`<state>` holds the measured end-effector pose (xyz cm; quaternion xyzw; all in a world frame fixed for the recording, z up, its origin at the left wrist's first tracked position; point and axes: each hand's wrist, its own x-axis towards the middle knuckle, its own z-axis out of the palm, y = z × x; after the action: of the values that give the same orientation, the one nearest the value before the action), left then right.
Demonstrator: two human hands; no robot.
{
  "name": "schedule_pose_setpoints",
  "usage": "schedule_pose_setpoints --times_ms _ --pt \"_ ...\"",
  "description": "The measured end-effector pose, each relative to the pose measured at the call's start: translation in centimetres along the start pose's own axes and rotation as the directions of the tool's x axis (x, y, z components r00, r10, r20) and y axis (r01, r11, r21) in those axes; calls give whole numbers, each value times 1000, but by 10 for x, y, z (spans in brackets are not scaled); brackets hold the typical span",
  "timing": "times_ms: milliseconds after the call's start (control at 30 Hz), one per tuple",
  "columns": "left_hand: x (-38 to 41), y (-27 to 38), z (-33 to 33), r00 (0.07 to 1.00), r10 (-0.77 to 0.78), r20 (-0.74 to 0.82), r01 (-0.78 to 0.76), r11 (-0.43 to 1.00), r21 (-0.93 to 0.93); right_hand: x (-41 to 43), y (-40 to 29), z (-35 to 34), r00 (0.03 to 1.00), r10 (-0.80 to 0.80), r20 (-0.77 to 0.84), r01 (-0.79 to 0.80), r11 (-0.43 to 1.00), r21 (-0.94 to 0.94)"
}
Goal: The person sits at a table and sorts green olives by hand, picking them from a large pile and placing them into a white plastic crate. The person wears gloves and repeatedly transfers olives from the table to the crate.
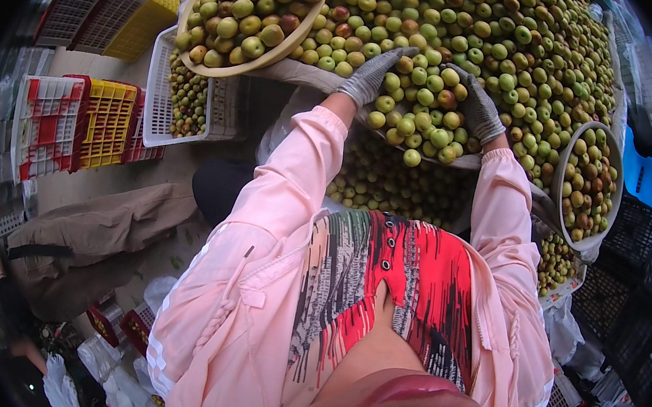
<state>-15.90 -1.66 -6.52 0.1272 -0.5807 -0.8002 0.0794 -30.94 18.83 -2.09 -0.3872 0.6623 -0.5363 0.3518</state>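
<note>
Jujube-like green and reddish fruits (491, 38) cover a broad sorting surface before me. My left hand (372, 77), in a grey glove, lies on the left side of a cluster of fruits with its fingers stretched out. On the right side of that cluster is my right hand (477, 103), gloved alike, fingers extended and curving inward. Between the hands the fruits (427, 113) heap at the surface's near edge. Below that edge, in front of my body, lie more fruits (403, 187) in shadow.
A yellowish basin (245, 67) of fruits stands at upper left, above a white plastic crate (158, 96). Another round basin (606, 222) of fruits is at right. Stacked crates (106, 120) stand left; a blue plastic stool (645, 173) is at far right. A person's trousered leg (102, 230) shows at lower left.
</note>
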Motion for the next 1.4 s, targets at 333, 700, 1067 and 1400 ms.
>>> schedule_pose_setpoints --times_ms 333,700,1067,1400 --pt "-23 38 24 998 -64 5 64 995 -80 12 20 15 996 -82 -21 85 959 271" --pt "-19 14 2 970 190 151 -234 898 373 9 8 18 992 -118 -36 118 993 -7" --pt "-36 10 10 981 184 -70 -156 945 289 -20 -8 31 987 -160 -20 159 987 -36" --pt "-108 -25 17 981 -136 137 192 749 -634 -62 -11 67 985 -69 156 79 995 -54"
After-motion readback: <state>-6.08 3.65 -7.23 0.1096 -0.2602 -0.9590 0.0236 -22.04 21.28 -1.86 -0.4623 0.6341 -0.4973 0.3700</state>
